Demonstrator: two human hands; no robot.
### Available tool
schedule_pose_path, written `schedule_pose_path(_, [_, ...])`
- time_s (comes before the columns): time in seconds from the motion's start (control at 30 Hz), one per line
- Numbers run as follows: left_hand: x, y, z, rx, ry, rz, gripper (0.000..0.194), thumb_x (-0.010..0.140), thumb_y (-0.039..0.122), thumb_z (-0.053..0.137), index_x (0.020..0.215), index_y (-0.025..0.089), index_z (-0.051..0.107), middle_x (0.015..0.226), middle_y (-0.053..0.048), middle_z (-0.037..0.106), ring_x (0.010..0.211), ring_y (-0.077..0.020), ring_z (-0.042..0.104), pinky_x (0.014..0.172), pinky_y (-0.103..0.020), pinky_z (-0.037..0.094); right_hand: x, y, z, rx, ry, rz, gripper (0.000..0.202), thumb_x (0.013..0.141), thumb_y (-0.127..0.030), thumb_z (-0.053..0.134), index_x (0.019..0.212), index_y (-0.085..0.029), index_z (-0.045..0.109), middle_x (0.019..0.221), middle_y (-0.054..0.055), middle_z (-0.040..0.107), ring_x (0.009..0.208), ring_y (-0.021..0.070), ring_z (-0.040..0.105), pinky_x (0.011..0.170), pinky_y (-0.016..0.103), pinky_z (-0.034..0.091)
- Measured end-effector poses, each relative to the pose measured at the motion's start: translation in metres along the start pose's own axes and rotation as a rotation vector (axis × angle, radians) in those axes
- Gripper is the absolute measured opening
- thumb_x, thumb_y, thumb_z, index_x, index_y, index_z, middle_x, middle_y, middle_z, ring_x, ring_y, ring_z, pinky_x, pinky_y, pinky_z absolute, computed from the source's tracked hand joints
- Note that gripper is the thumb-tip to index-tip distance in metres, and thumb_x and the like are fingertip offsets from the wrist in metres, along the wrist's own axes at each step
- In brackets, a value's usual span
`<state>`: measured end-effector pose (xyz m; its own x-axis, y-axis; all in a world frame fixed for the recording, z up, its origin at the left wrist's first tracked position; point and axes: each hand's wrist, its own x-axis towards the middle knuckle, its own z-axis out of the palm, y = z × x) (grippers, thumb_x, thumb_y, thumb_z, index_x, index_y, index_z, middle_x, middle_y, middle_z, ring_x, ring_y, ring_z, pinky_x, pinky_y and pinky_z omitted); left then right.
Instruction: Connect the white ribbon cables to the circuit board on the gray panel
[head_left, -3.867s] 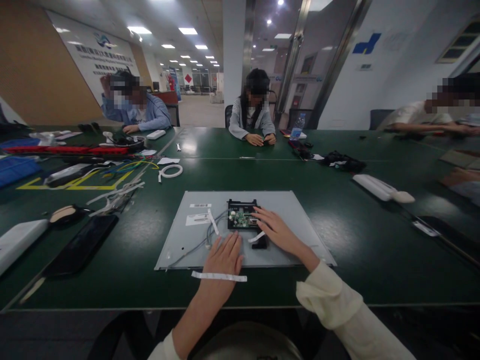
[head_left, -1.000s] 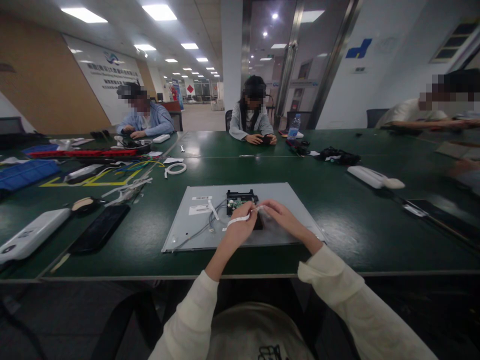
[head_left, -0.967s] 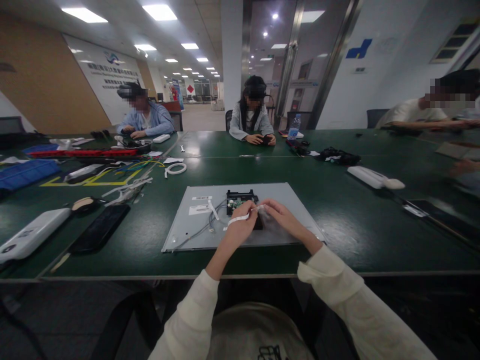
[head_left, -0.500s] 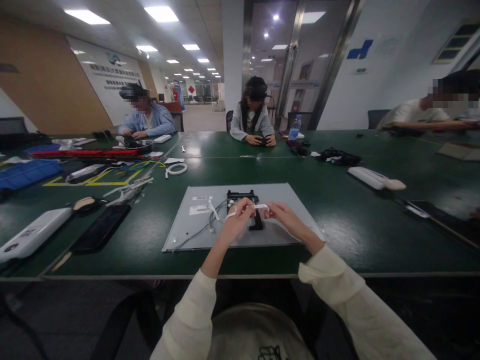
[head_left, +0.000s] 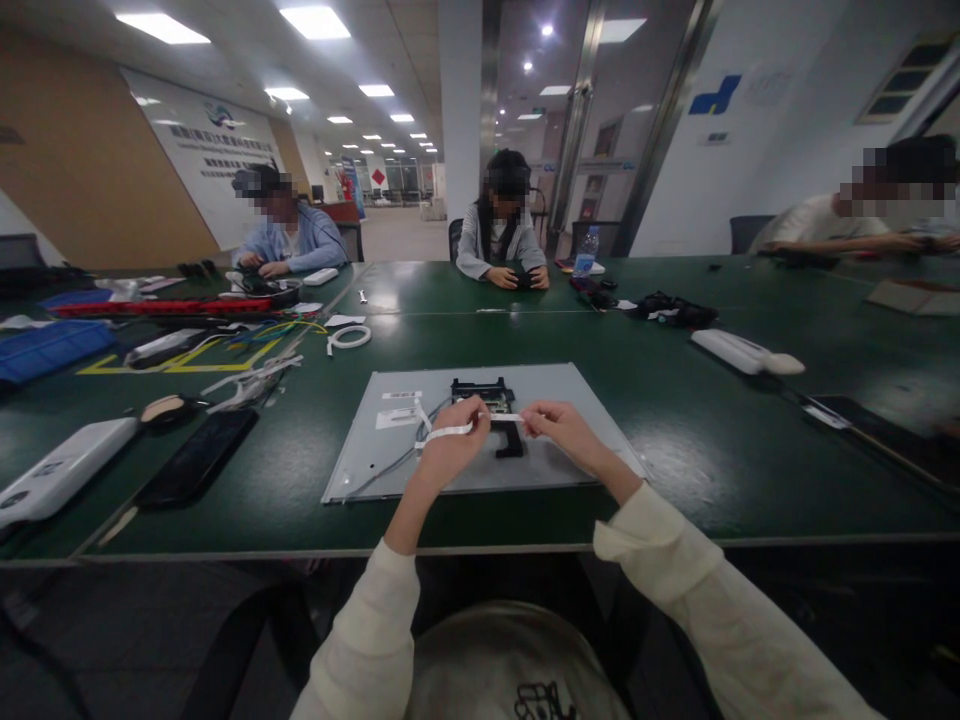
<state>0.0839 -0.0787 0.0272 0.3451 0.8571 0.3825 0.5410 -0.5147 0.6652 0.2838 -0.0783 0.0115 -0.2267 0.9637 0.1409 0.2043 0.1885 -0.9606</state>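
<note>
A white strip (head_left: 505,417) is stretched between my two hands over a grey panel (head_left: 390,470). My left hand (head_left: 451,447) pinches its left part, and a loose length of it lies across the back of that hand. The other end is pinched in the fingers of my right hand (head_left: 559,428). Below the hands, a black bracket (head_left: 511,440) with a small circuit board sits on the panel. Left of my left hand are a grey cable (head_left: 394,462) and white labels (head_left: 397,418) on the panel.
Left of the panel lie a black phone (head_left: 199,460), a white device (head_left: 71,470) and a coiled white cable (head_left: 349,338). A white device (head_left: 731,350) and a dark tablet (head_left: 877,430) lie right. Three people sit across the table, near a bottle (head_left: 587,252).
My left hand has shifted slightly left and my right hand is a little lower. More of the white strip now trails over my left hand. The view has shifted slightly.
</note>
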Motion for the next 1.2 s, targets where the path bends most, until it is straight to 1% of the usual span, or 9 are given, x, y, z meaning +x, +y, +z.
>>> schedule_pose_path(0.13, [0.000, -0.006, 0.000, 0.054, 0.007, -0.003, 0.014, 0.083, 0.022, 0.041, 0.076, 0.019, 0.052, 0.071, 0.002, 0.055, 0.068, -0.0120, 0.050, 0.060, -0.022, 0.036, 0.001, 0.002, 0.001, -0.061, 0.031, -0.026, 0.030, 0.076, -0.044, 0.056, 0.069, -0.015, 0.059, 0.061, 0.001, 0.059, 0.056, 0.0106, 0.051, 0.058, 0.024, 0.041])
schedule_pose_path(0.23, [0.002, -0.009, 0.002, 0.054, 0.098, -0.048, 0.018, 0.086, 0.030, 0.039, 0.081, 0.019, 0.053, 0.076, 0.000, 0.057, 0.072, -0.0134, 0.053, 0.063, -0.024, 0.039, 0.000, 0.004, 0.002, -0.076, 0.069, -0.057, 0.031, 0.079, -0.046, 0.053, 0.071, -0.016, 0.057, 0.060, 0.001, 0.059, 0.053, 0.0101, 0.049, 0.054, 0.023, 0.041])
schedule_pose_path(0.33, [0.010, -0.005, 0.000, -0.016, 0.174, -0.035, 0.021, 0.086, 0.035, 0.043, 0.095, 0.019, 0.053, 0.091, -0.004, 0.060, 0.083, -0.0151, 0.056, 0.071, -0.026, 0.043, 0.003, 0.001, 0.003, -0.092, 0.057, -0.118, 0.032, 0.080, -0.047, 0.051, 0.070, -0.017, 0.055, 0.060, 0.001, 0.059, 0.054, 0.0107, 0.050, 0.054, 0.024, 0.041])
schedule_pose_path(0.43, [0.027, 0.000, -0.004, -0.118, 0.038, 0.081, 0.025, 0.083, 0.036, 0.049, 0.102, 0.020, 0.054, 0.102, -0.005, 0.060, 0.094, -0.0156, 0.056, 0.080, -0.026, 0.043, 0.012, -0.006, 0.005, -0.101, -0.010, -0.160, 0.030, 0.080, -0.046, 0.053, 0.074, -0.017, 0.057, 0.063, 0.002, 0.060, 0.056, 0.0121, 0.053, 0.054, 0.024, 0.042])
schedule_pose_path(0.53, [0.049, -0.003, -0.008, -0.176, -0.189, 0.131, 0.025, 0.084, 0.039, 0.046, 0.089, 0.019, 0.060, 0.086, -0.001, 0.063, 0.083, -0.0137, 0.058, 0.074, -0.023, 0.044, 0.025, -0.014, 0.007, -0.131, -0.007, -0.196, 0.028, 0.080, -0.045, 0.053, 0.076, -0.017, 0.059, 0.061, 0.001, 0.060, 0.053, 0.0116, 0.051, 0.050, 0.023, 0.039])
schedule_pose_path(0.6, [0.060, -0.010, -0.010, -0.215, -0.259, 0.134, 0.028, 0.084, 0.041, 0.045, 0.085, 0.018, 0.061, 0.078, 0.000, 0.062, 0.075, -0.0123, 0.057, 0.068, -0.022, 0.043, 0.033, -0.016, 0.009, -0.142, 0.017, -0.213, 0.029, 0.080, -0.044, 0.054, 0.073, -0.017, 0.058, 0.059, 0.000, 0.059, 0.051, 0.0106, 0.048, 0.049, 0.023, 0.036])
schedule_pose_path(0.77, [0.063, -0.021, -0.010, -0.195, -0.288, 0.108, 0.030, 0.081, 0.043, 0.047, 0.075, 0.017, 0.062, 0.066, 0.002, 0.056, 0.065, -0.0100, 0.050, 0.059, -0.019, 0.038, 0.036, -0.009, 0.012, -0.129, 0.058, -0.152, 0.033, 0.078, -0.048, 0.055, 0.070, -0.016, 0.058, 0.058, 0.000, 0.059, 0.048, 0.0096, 0.045, 0.047, 0.023, 0.033])
schedule_pose_path(0.97, [0.050, -0.013, -0.008, -0.186, -0.296, 0.037, 0.031, 0.081, 0.044, 0.046, 0.073, 0.018, 0.060, 0.056, 0.005, 0.047, 0.054, -0.0080, 0.043, 0.051, -0.018, 0.032, 0.026, -0.007, 0.013, -0.158, 0.102, -0.134, 0.031, 0.079, -0.046, 0.053, 0.070, -0.016, 0.058, 0.057, 0.000, 0.058, 0.050, 0.0106, 0.048, 0.048, 0.022, 0.033])
schedule_pose_path(1.2, [0.046, -0.010, -0.006, -0.251, -0.313, 0.008, 0.029, 0.080, 0.042, 0.048, 0.069, 0.017, 0.057, 0.048, 0.006, 0.042, 0.046, -0.0067, 0.038, 0.046, -0.019, 0.027, 0.024, -0.005, 0.015, -0.375, 0.197, -0.172, 0.033, 0.082, -0.042, 0.049, 0.069, -0.016, 0.063, 0.057, 0.002, 0.061, 0.054, 0.0134, 0.054, 0.054, 0.025, 0.039])
